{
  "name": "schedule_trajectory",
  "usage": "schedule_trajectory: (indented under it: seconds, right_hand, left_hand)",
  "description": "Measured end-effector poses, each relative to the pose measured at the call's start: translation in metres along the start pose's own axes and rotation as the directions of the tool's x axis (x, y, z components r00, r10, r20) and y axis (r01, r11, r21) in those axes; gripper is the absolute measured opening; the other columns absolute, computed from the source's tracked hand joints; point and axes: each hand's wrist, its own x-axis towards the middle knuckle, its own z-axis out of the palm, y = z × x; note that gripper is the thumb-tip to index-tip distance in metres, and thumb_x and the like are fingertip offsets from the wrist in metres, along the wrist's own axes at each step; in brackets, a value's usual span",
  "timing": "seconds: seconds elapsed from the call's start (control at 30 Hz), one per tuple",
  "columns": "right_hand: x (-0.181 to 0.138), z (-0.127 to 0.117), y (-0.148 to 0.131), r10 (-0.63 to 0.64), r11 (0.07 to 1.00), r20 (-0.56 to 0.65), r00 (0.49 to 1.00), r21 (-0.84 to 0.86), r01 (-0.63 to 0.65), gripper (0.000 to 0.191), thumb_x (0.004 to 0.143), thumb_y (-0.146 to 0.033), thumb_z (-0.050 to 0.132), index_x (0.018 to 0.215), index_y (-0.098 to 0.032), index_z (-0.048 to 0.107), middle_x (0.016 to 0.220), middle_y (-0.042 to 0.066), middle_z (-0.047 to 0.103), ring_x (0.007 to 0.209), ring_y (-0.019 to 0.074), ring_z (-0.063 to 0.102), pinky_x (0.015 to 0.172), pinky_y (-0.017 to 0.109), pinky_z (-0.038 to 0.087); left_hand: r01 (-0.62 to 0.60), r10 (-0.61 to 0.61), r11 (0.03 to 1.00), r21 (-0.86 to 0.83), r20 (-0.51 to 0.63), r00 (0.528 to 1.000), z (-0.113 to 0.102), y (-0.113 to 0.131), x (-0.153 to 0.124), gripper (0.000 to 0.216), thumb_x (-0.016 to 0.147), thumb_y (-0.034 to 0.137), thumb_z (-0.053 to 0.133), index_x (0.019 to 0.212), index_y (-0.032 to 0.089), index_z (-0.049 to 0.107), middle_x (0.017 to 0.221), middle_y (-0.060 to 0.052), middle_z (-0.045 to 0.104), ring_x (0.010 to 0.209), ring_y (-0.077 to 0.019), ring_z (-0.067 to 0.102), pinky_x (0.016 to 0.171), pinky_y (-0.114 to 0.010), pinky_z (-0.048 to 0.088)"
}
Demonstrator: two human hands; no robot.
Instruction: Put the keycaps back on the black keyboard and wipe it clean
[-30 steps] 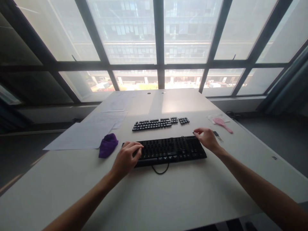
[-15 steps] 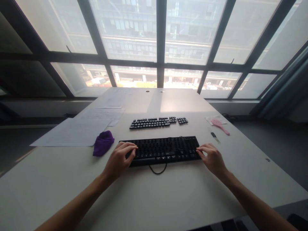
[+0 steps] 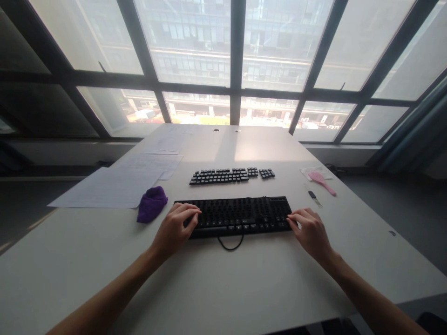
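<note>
A black keyboard with most keycaps removed lies across the white table, its cable looping out at the front. My left hand grips its left end, fingers curled over the edge. My right hand holds its right end, fingers bent against the side. Behind the keyboard, rows of loose black keycaps are laid out on the table.
A purple cloth sits left of the keyboard, beside sheets of paper. At the right lie a pink brush on a plastic bag and a small black tool. Large windows stand behind the table.
My right hand came back from the keyboard's far right corner to its near right end. The left hand stays on the left end. The view shifted slightly.
</note>
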Motion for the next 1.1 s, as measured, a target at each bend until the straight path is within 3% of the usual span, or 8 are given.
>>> schedule_trajectory:
  seconds: [0.5, 0.8, 1.1]
  right_hand:
    - [-0.002, 0.001, -0.004, -0.006, 1.0, 0.01, 1.0, -0.03, 0.006, 0.025, 0.098, -0.028, 0.053, 0.079, -0.021, 0.069, 0.089, 0.009, 0.069, 0.088, 0.025, 0.058, 0.081, 0.04, 0.044]
    - [-0.003, -0.007, -0.01, 0.022, 0.999, 0.097, 0.995, -0.032, -0.019, 0.024, 0.099, -0.033, 0.052, 0.091, -0.021, 0.072, 0.096, 0.009, 0.067, 0.092, 0.0262, 0.057, 0.081, 0.04, 0.046]
    - [-0.006, 0.0, -0.002, 0.056, 0.998, 0.107, 0.993, 0.026, -0.059, 0.028, 0.099, -0.037, 0.051, 0.085, -0.022, 0.07, 0.097, 0.009, 0.065, 0.09, 0.0255, 0.059, 0.08, 0.039, 0.048]
  left_hand:
    - [0.013, -0.013, 1.0, 0.003, 0.004, 1.0, 0.0, -0.003, -0.001, 0.024, 0.095, 0.029, 0.052, 0.094, 0.019, 0.074, 0.102, -0.007, 0.073, 0.1, -0.0233, 0.062, 0.093, -0.039, 0.051]
    - [0.028, -0.029, 0.999, 0.022, 0.049, 0.998, 0.004, -0.006, -0.002, 0.025, 0.094, 0.03, 0.053, 0.093, 0.02, 0.075, 0.103, -0.006, 0.074, 0.099, -0.0238, 0.063, 0.092, -0.039, 0.051]
    - [0.084, -0.083, 0.99, 0.115, -0.017, 0.996, -0.005, -0.016, 0.001, 0.027, 0.093, 0.032, 0.05, 0.098, 0.02, 0.074, 0.106, -0.008, 0.073, 0.104, -0.0263, 0.062, 0.1, -0.042, 0.047]
